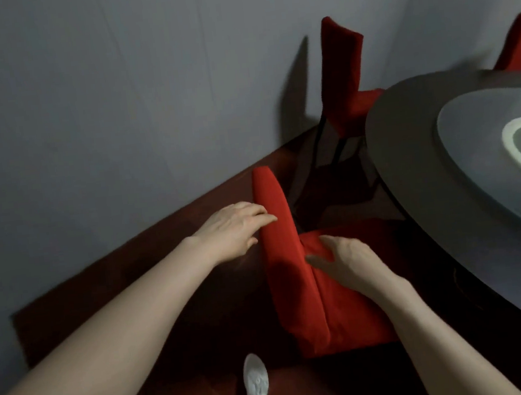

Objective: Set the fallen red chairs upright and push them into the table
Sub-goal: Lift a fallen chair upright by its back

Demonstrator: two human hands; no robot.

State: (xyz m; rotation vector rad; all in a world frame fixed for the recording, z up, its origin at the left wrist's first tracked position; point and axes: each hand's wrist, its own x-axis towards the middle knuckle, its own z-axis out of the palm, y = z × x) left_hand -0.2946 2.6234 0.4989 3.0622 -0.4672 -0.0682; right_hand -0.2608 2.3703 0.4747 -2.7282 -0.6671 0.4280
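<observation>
A person leans over the nearest red chair (296, 306), which sits just beside the rim of the round grey table (409, 156), its seat (349, 320) turned toward the tabletop and its backrest (272, 202) on the wall side. The left hand (233, 229) lies flat on the outer face of the backrest, fingers straight and gripping nothing. The right hand (352, 261) rests on the seat with fingers relaxed and thumb spread along the crease where seat meets back. The chair's legs are hidden, so I cannot tell how squarely it stands. Beyond it, a second red chair (340, 70) stands upright against the grey wall (114, 100), seat at the table edge; a third red chair (519, 44) shows past the far rim. A glass turntable (477, 129) tops the table. One white shoe (255, 378) is planted on the dark red carpet (134, 291).
</observation>
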